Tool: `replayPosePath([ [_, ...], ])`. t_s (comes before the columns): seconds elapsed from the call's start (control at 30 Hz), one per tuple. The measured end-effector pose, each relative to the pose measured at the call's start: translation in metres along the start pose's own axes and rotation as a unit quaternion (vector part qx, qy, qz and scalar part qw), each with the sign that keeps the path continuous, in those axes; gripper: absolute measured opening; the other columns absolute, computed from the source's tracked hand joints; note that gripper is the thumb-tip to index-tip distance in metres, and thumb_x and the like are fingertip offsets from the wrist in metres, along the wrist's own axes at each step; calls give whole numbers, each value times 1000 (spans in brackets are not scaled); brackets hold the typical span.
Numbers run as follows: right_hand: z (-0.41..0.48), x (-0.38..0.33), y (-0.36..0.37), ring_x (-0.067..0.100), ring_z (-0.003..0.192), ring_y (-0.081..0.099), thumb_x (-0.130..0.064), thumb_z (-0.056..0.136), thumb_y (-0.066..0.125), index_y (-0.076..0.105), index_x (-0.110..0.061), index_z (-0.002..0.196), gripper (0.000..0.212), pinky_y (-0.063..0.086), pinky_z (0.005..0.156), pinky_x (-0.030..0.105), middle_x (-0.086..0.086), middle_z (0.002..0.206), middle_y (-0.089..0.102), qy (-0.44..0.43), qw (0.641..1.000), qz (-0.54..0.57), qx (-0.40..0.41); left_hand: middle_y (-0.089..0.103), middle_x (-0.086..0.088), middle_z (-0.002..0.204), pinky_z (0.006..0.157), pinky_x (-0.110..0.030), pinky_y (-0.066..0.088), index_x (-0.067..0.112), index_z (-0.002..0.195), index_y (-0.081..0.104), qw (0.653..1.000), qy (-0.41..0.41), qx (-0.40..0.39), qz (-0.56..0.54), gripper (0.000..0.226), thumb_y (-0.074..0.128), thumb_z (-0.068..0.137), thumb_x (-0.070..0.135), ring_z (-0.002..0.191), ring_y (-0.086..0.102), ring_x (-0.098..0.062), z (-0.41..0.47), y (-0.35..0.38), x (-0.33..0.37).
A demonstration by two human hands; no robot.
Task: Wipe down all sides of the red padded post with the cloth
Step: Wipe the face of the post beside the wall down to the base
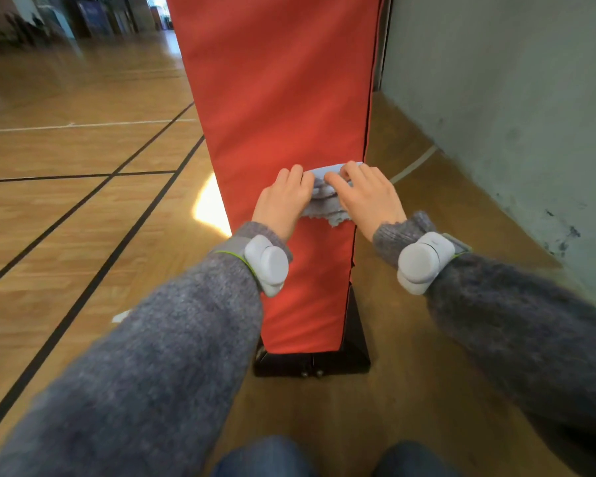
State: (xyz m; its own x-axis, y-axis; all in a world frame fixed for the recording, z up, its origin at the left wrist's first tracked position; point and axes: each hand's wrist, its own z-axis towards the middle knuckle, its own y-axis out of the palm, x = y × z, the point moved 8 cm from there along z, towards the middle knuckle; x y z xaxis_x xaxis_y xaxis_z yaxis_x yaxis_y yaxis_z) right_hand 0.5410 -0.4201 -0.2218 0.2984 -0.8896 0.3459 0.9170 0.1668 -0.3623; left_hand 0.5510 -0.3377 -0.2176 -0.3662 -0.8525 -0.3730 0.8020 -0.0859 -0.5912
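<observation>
The red padded post point(276, 98) rises straight in front of me, its near face filling the middle of the view. A pale grey-blue cloth point(324, 197) lies flat against that face, low down near its right edge. My left hand point(283, 201) presses on the cloth's left part with its fingers laid over it. My right hand point(365, 197) presses on the cloth's right part, fingers spread toward the top edge. Most of the cloth is hidden under both hands; a frayed lower edge hangs out between my wrists.
The post stands on a black base point(310, 363) on a wooden gym floor point(83, 201) with black court lines. A grey concrete wall point(513, 115) runs close along the right. My knees point(265, 456) show at the bottom edge.
</observation>
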Motion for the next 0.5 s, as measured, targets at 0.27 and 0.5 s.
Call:
replayPosePath([
  [0.27,-12,1,8,26,60,52,4,72,45,65,-8,81,25,40,60,32,9,72,54,54,996,64,0,50,-3,64,33,-24,28,15,77,31,998,-54,-8,-12,66,89,47,8,54,53,-19,-13,16,-2],
  [0.5,-46,-12,24,24,59,48,4,74,37,65,-9,84,33,36,59,30,7,70,50,45,996,53,-61,49,-5,61,31,-22,24,10,64,52,999,-27,0,-32,4,54,65,7,51,52,-21,-36,36,20],
])
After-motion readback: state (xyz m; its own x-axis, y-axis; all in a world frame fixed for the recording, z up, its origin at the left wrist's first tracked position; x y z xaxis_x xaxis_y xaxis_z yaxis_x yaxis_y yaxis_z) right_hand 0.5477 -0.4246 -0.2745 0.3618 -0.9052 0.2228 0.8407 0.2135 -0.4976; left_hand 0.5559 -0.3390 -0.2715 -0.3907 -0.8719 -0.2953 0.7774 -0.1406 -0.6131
